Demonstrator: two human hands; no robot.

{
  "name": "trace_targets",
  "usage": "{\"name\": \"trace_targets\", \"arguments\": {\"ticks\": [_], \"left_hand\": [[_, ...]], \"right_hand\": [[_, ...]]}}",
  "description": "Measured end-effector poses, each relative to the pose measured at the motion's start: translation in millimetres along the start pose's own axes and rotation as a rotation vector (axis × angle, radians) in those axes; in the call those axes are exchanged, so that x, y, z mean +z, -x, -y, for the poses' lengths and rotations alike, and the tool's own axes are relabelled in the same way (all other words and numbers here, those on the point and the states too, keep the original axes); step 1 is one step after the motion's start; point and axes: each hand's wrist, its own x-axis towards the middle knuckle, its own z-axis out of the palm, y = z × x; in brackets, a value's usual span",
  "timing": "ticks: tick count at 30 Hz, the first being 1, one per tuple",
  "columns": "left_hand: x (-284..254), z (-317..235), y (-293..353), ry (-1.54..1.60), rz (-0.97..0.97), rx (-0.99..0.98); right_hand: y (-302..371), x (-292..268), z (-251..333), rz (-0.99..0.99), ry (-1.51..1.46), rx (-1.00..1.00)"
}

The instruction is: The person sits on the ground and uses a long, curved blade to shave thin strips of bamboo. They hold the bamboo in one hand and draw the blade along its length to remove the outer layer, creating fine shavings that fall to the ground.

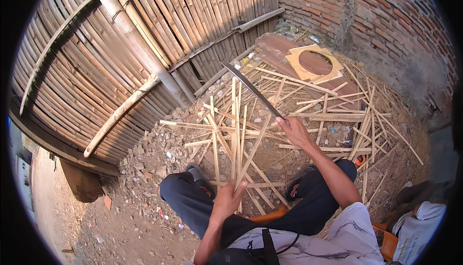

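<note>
My right hand (pixel 295 132) is wrapped around the handle of a machete (pixel 255 92), its long dark blade slanting up and away to the left over the ground. Low between my knees, my left hand (pixel 227 200) is closed around the near ends of a few pale split bamboo strips (pixel 234 149). These point away from me, and their lower ends are partly hidden by the fingers. More loose bamboo strips (pixel 255 192) lie crossed beneath and beside them. The blade is apart from the left hand.
Bamboo strips (pixel 333 116) litter the rubble ahead. A pale board with a round hole (pixel 292 61) rests on a brown panel (pixel 271 48). A bamboo fence (pixel 120 72) stands left, a brick wall (pixel 328 4) at the back right. A tape-measure-like orange object (pixel 360 160) lies beside my right knee.
</note>
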Motion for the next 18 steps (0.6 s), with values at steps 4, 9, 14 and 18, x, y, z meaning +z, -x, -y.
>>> {"name": "trace_targets", "arguments": {"ticks": [4,9,14,18], "left_hand": [[17,19,-1,0.098,-0.046,0.073],[16,15,-14,0.077,-0.061,0.119],[-5,25,27,0.062,0.009,-0.014],[-4,34,33,0.057,0.005,-0.009]], "right_hand": [[20,5,26,0.091,0.011,-0.048],[43,31,34,0.129,0.084,-0.277],[-10,-1,-24,-0.02,-0.018,0.067],[8,-2,0,0.064,0.001,0.063]]}}
